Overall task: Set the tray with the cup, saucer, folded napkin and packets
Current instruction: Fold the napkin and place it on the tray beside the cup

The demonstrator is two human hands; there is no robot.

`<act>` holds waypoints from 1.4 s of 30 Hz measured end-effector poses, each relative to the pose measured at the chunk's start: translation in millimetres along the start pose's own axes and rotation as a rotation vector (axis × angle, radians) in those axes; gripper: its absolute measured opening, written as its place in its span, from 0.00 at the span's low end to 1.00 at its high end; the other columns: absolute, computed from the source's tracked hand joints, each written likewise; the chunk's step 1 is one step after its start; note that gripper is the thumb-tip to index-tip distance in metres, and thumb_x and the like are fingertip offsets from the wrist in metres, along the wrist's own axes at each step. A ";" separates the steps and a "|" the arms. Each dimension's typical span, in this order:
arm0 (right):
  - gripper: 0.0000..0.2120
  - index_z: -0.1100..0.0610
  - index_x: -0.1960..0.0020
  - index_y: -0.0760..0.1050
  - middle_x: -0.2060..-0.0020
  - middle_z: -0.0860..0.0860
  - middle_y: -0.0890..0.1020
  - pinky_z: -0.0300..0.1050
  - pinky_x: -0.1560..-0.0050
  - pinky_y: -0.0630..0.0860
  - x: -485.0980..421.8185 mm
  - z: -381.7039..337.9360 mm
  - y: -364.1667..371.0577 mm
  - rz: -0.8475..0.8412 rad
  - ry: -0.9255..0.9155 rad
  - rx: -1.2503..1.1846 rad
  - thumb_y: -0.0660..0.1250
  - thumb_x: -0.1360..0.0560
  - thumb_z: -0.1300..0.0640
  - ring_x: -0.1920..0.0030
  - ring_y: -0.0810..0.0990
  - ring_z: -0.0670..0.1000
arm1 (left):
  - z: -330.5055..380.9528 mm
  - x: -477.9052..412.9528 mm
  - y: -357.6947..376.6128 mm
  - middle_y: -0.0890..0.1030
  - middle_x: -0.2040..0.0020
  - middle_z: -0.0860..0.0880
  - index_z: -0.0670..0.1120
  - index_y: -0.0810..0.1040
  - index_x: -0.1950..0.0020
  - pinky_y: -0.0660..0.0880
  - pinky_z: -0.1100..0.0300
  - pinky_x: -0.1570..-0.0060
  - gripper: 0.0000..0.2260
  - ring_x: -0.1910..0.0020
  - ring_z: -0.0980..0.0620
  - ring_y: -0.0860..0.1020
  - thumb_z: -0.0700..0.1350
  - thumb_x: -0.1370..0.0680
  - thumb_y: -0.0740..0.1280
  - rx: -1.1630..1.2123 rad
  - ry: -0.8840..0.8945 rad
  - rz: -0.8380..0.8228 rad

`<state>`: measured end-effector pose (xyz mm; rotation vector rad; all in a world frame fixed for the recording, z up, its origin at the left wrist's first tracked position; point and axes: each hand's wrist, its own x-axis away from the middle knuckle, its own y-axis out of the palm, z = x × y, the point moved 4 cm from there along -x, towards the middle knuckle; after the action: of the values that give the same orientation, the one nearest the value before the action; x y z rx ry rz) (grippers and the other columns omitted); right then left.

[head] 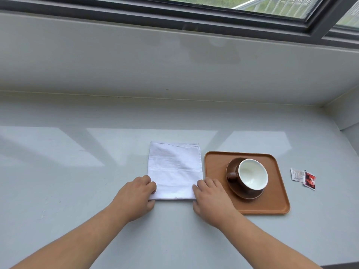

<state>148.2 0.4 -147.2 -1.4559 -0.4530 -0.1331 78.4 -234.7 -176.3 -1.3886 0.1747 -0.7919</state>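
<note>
A white cloth napkin (174, 167) lies folded in a rectangle on the pale grey counter. My left hand (136, 197) pinches its near left corner, and my right hand (210, 199) pinches its near right corner. Just right of the napkin sits an orange-brown tray (215, 171). On the tray stands a brown saucer (250, 194) with a brown cup (251, 174), white inside, its handle pointing left. Two small packets lie on the counter right of the tray: a white packet (296, 174) and a red packet (309, 180).
The grey counter (77, 171) runs back to a low wall (174, 65) under a dark-framed window (213, 12). A side wall closes the counter off at the far right.
</note>
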 end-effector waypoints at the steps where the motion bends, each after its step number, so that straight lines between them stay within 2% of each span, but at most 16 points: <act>1: 0.16 0.56 0.47 0.77 0.53 0.54 0.77 0.56 0.47 0.73 1.7 -2.3 1.7 -0.010 -0.003 -0.002 0.62 0.27 0.47 0.50 0.75 0.60 | -0.7 0.1 0.7 0.73 0.44 0.53 0.52 0.75 0.40 0.69 0.58 0.58 0.15 0.50 0.50 0.73 0.56 0.23 0.62 0.010 -0.002 -0.011; 4: 0.24 0.57 0.39 0.77 0.48 0.55 0.78 0.58 0.42 0.73 6.6 -4.9 5.8 0.005 0.006 -0.024 0.61 0.27 0.42 0.45 0.75 0.61 | -2.9 0.0 1.4 0.72 0.44 0.56 0.55 0.73 0.40 0.69 0.58 0.59 0.16 0.53 0.52 0.73 0.61 0.24 0.62 0.064 -0.026 -0.032; 7: 0.20 0.55 0.42 0.78 0.50 0.55 0.78 0.57 0.40 0.73 5.8 -6.4 5.7 0.047 0.030 -0.038 0.62 0.27 0.45 0.46 0.75 0.61 | -3.7 -0.7 2.3 0.73 0.44 0.57 0.56 0.71 0.40 0.68 0.58 0.61 0.15 0.53 0.52 0.75 0.61 0.23 0.62 0.099 -0.038 -0.055; 11: 0.11 0.54 0.51 0.77 0.54 0.54 0.78 0.56 0.45 0.75 -1.1 -9.1 3.4 0.080 0.027 -0.073 0.66 0.28 0.48 0.49 0.76 0.60 | -1.4 -2.4 3.2 0.74 0.45 0.56 0.56 0.71 0.40 0.67 0.58 0.62 0.13 0.53 0.52 0.75 0.58 0.23 0.62 0.087 -0.035 -0.066; 15: 0.09 0.53 0.51 0.76 0.54 0.53 0.77 0.53 0.52 0.75 -3.6 -12.9 5.0 0.096 -0.007 -0.092 0.67 0.28 0.50 0.52 0.76 0.59 | -0.9 -0.1 5.5 0.73 0.46 0.57 0.56 0.71 0.41 0.67 0.58 0.62 0.13 0.55 0.53 0.73 0.58 0.24 0.62 0.118 -0.042 -0.085; 19: 0.07 0.53 0.51 0.76 0.54 0.53 0.77 0.53 0.53 0.75 -4.4 -13.6 5.6 0.092 -0.008 -0.081 0.67 0.28 0.54 0.54 0.76 0.58 | -2.2 3.7 6.8 0.71 0.45 0.57 0.57 0.69 0.41 0.68 0.58 0.61 0.15 0.53 0.54 0.72 0.57 0.26 0.62 0.122 -0.036 -0.129; 23: 0.06 0.53 0.53 0.75 0.56 0.52 0.76 0.53 0.55 0.75 -6.4 -14.1 2.4 0.088 -0.017 -0.076 0.69 0.29 0.55 0.56 0.75 0.58 | -0.4 3.2 3.3 0.73 0.46 0.56 0.54 0.73 0.45 0.66 0.58 0.62 0.07 0.54 0.53 0.72 0.52 0.21 0.60 0.085 -0.015 -0.109; 29: 0.11 0.52 0.51 0.74 0.56 0.51 0.76 0.51 0.54 0.75 -10.1 -23.5 1.6 0.097 -0.070 -0.109 0.68 0.30 0.48 0.54 0.74 0.56 | -3.9 8.8 -0.4 0.74 0.54 0.58 0.56 0.70 0.55 0.67 0.61 0.65 0.03 0.58 0.57 0.73 0.53 0.24 0.59 0.240 -0.051 -0.087; 32: 0.09 0.52 0.51 0.74 0.57 0.50 0.75 0.51 0.56 0.75 -14.4 -26.3 1.5 0.107 -0.065 -0.117 0.69 0.31 0.54 0.56 0.74 0.56 | -9.9 12.4 -3.7 0.74 0.57 0.57 0.55 0.69 0.58 0.69 0.61 0.65 0.04 0.61 0.58 0.73 0.54 0.26 0.60 0.303 -0.086 -0.058; 35: 0.11 0.53 0.58 0.72 0.62 0.50 0.74 0.49 0.63 0.70 -20.8 -26.9 -2.0 0.092 -0.052 -0.104 0.71 0.36 0.62 0.62 0.72 0.56 | -15.5 15.8 -6.1 0.74 0.58 0.57 0.55 0.69 0.60 0.69 0.61 0.66 0.05 0.61 0.58 0.73 0.55 0.28 0.60 0.328 -0.103 -0.049; 38: 0.11 0.53 0.61 0.71 0.65 0.50 0.72 0.49 0.68 0.66 -22.4 -31.8 -2.7 0.060 -0.108 -0.085 0.71 0.38 0.63 0.65 0.71 0.55 | -18.6 18.9 -6.5 0.74 0.58 0.57 0.54 0.69 0.61 0.67 0.61 0.67 0.07 0.62 0.59 0.73 0.56 0.30 0.59 0.323 -0.111 -0.080; 40: 0.11 0.53 0.62 0.70 0.65 0.51 0.72 0.49 0.69 0.67 -20.7 -33.5 -1.2 0.049 -0.143 -0.086 0.70 0.38 0.64 0.66 0.70 0.56 | -20.1 19.7 -6.8 0.75 0.59 0.57 0.54 0.69 0.62 0.67 0.61 0.67 0.09 0.63 0.59 0.73 0.58 0.29 0.58 0.332 -0.138 -0.089; 42: 0.10 0.53 0.62 0.69 0.64 0.51 0.72 0.50 0.68 0.70 -18.4 -32.2 0.0 0.051 -0.157 -0.104 0.69 0.36 0.64 0.65 0.70 0.56 | -22.4 16.6 -11.1 0.75 0.56 0.57 0.56 0.71 0.58 0.71 0.59 0.66 0.06 0.61 0.58 0.74 0.57 0.27 0.58 0.325 -0.169 -0.038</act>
<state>138.5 -34.3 -155.7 -1.5860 -0.5424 -0.0013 74.0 -262.3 -165.4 -1.1450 -0.1092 -0.6957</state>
